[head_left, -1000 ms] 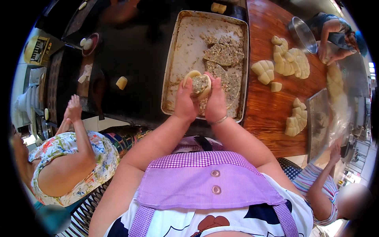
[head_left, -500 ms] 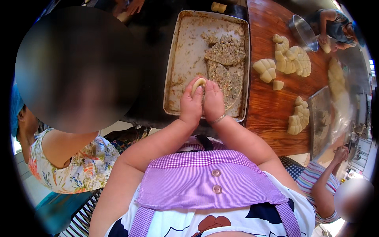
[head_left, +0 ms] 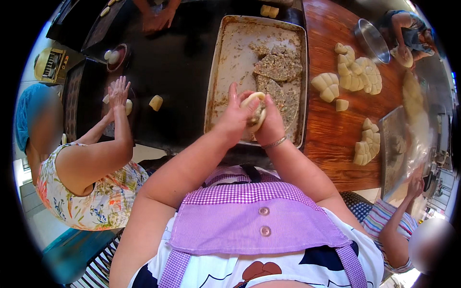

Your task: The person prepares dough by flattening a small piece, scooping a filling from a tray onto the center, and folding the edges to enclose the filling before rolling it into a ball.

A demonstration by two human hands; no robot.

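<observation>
My left hand (head_left: 233, 119) and my right hand (head_left: 272, 126) meet over the near part of a baking tray (head_left: 229, 53). Between them they hold a round of pale dough (head_left: 259, 98), cupped and tilted, its rim curling around a dark, speckled filling (head_left: 258, 114). The left thumb and fingers lie along the dough's left side; the right fingers close around its right side and are partly hidden. More of the coarse grey-brown filling (head_left: 278, 66) lies in slabs and crumbs on the tray's right half, partly behind my right hand.
On the wooden table to the right are cut dough pieces (head_left: 360, 74), a smaller clump (head_left: 325, 86) and a metal bowl (head_left: 372, 41). A co-worker's hands (head_left: 118, 93) press together at left, near a dough piece (head_left: 156, 102). Another person's hands (head_left: 157, 18) work at the black table's far side.
The dough has turned between my hands, so its rim and the filling inside now show. My left fingers have spread upward. The view has shifted slightly.
</observation>
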